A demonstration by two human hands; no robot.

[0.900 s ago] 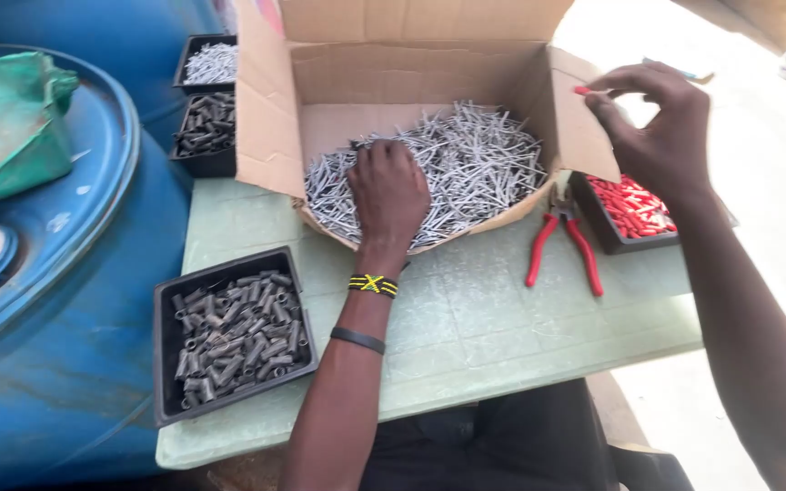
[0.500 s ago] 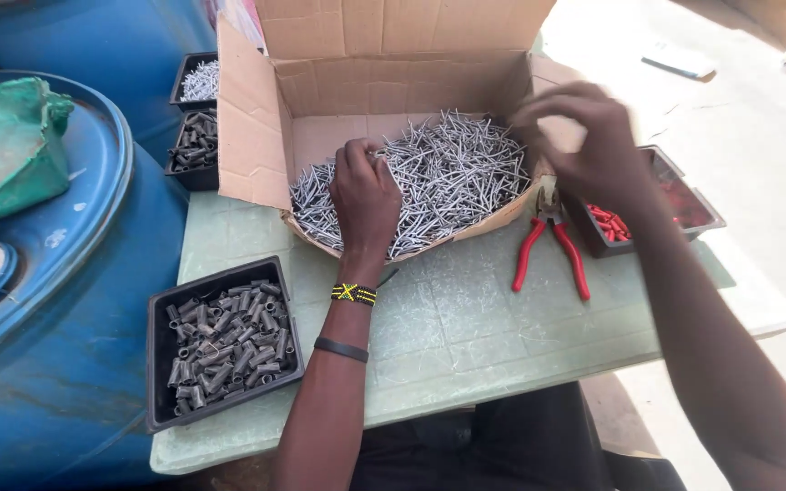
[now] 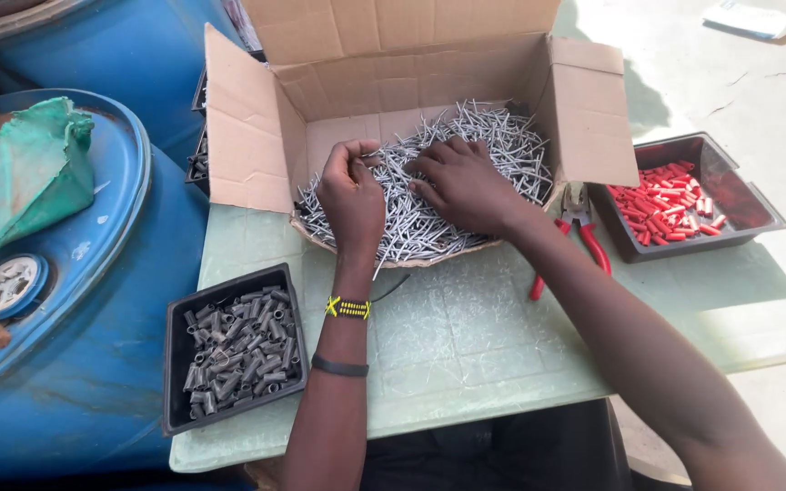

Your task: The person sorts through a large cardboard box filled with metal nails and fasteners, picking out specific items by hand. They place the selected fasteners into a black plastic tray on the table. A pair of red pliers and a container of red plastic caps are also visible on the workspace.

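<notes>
My left hand is in the cardboard box, on top of the pile of thin metal pins. Its fingers are curled in and pinching a few pins. My right hand has just come into the box too. A moment ago it was up by the tray of little red pieces, right of the box. Now its fingers lie spread and flat on the pins, so both hands are working in the same pile (that red tray is left alone for now). The red pliers lie on the green surface, just right of the box. Left of the box and nearer to me sits a black tray of grey tubes. Farther left is a big blue barrel.
</notes>
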